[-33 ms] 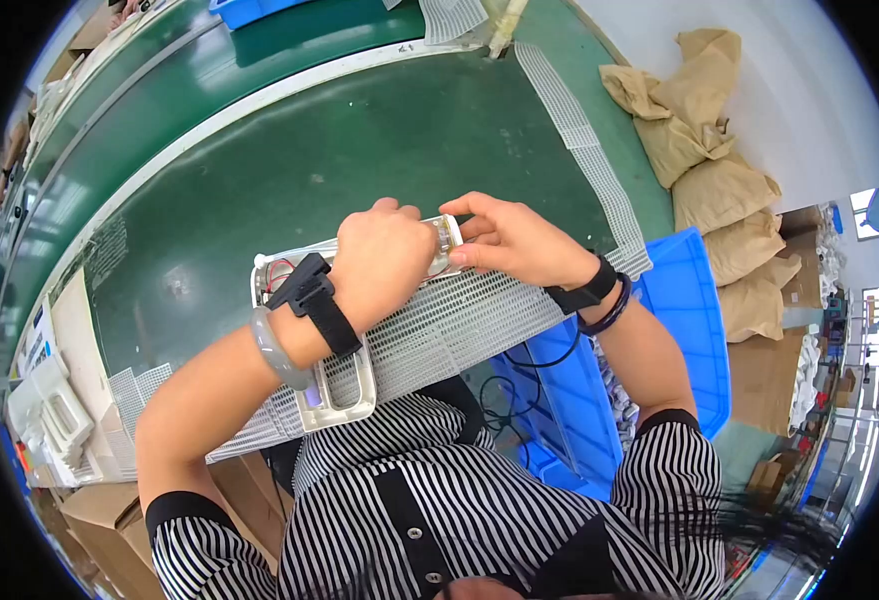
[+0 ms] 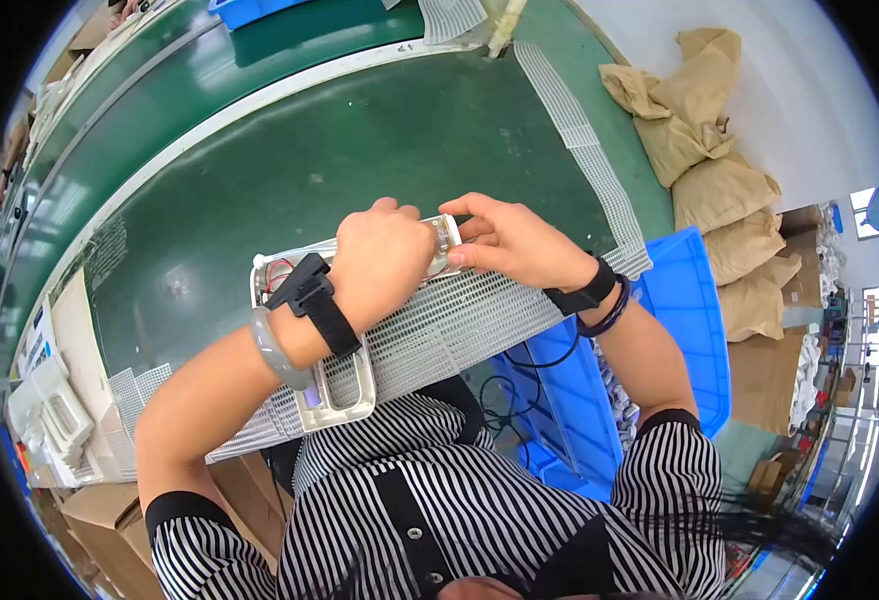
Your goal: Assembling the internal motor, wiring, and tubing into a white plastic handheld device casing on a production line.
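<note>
A white open plastic housing with a loop handle lies at the table's near edge, extending right under my hands. Thin red wires show inside its left end. My left hand, back up and fingers curled, is closed over the middle of the housing; its fingertips are hidden. At the right end, a clear round part sits beside a white rim. My right hand grips that end with thumb and forefinger; the other fingers are bent behind them.
White mesh matting lines the near table edge. Right of my lap stands a blue crate holding small pale parts, with a black cable beside it. Brown sacks lean at the wall. More white housings lie at left.
</note>
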A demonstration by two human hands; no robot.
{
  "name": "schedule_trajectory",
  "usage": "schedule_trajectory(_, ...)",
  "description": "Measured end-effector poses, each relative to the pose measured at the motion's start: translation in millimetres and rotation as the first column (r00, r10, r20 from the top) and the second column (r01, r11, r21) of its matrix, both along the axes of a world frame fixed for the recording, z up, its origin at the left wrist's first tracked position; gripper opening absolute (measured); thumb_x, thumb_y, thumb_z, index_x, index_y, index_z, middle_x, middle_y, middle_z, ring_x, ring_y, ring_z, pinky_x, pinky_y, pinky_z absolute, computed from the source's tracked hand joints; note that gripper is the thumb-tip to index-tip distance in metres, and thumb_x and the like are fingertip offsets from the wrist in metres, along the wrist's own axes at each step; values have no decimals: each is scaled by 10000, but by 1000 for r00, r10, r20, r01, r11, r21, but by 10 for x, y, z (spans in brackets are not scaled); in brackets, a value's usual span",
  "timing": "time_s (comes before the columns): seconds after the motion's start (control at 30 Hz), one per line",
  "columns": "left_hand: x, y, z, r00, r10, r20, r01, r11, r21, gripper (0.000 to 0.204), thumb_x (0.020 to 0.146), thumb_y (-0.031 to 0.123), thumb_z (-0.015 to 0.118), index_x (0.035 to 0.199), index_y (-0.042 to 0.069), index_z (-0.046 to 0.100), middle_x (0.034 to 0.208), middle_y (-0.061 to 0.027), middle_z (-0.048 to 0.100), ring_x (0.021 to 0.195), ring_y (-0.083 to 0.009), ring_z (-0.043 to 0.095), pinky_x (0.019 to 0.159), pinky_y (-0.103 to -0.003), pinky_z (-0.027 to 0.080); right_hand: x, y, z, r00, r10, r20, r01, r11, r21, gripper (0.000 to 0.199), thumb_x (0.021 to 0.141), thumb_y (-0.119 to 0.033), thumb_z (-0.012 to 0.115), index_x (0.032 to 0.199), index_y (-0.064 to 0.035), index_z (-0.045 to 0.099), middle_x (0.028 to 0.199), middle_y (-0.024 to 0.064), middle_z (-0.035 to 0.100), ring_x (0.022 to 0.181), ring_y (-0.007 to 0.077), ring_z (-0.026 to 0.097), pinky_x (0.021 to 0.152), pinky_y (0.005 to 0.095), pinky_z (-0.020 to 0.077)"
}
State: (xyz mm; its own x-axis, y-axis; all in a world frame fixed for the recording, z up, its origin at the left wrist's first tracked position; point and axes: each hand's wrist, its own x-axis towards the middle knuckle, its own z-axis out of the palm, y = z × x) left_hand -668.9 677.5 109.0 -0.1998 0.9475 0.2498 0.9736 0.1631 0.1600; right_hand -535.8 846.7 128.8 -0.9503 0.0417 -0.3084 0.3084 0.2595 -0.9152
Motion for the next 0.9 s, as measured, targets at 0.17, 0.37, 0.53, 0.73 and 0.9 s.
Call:
schedule_trajectory(0.17, -6, 10, -6, 1000, 19, 21, -19, 1000, -6, 162, 785, 207, 697, 661, 104, 678, 670, -18, 608, 705, -236, 608, 548, -394, 495, -42, 2, 73, 996, -23, 88, 23, 1000, -2, 495, 976, -150, 672, 1371, 39, 441, 1092, 138, 708, 901, 130, 671, 783, 265, 562)
schedule_trajectory(0.37, -16, 8, -5, 999, 13, 41, -13, 1000, -2, 170, 793, 206, 692, 658, 104, 672, 674, -19, 609, 706, -238, 607, 556, -396, 500, -55, -30, 51, 996, -37, 85, 36, 999, 13, 476, 977, -156, 667, 1350, 46, 450, 1048, 148, 721, 878, 140, 693, 737, 268, 554)
schedule_trajectory(0.53, -6, 3, 19, 999, -8, 42, 9, 1000, -23, 143, 795, 197, 690, 693, 98, 674, 695, -20, 620, 723, -242, 604, 574, -393, 511, -27, -28, 145, 1000, 16, 0, -16, 973, 228, 508, 936, -201, 694, 1323, 55, 487, 911, 186, 744, 738, 223, 731, 680, 317, 556)
schedule_trajectory(0.73, 6, -52, 72, 996, -59, 74, 65, 995, -81, 81, 777, 157, 700, 782, 79, 679, 754, -26, 650, 790, -241, 597, 615, -379, 525, 185, -122, -192, 981, -116, -155, 125, 991, 51, 559, 942, -203, 701, 1392, 34, 470, 1026, 202, 732, 782, 208, 726, 703, 314, 551)
schedule_trajectory(0.9, 1, -51, 85, 996, -59, 68, 68, 988, -136, 84, 761, 134, 712, 820, 80, 687, 794, -27, 664, 829, -241, 595, 648, -373, 531, 172, -162, -80, 982, -111, -152, 147, 956, 254, 565, 924, -265, 715, 1406, -53, 509, 1030, 137, 729, 779, 247, 705, 716, 354, 535)
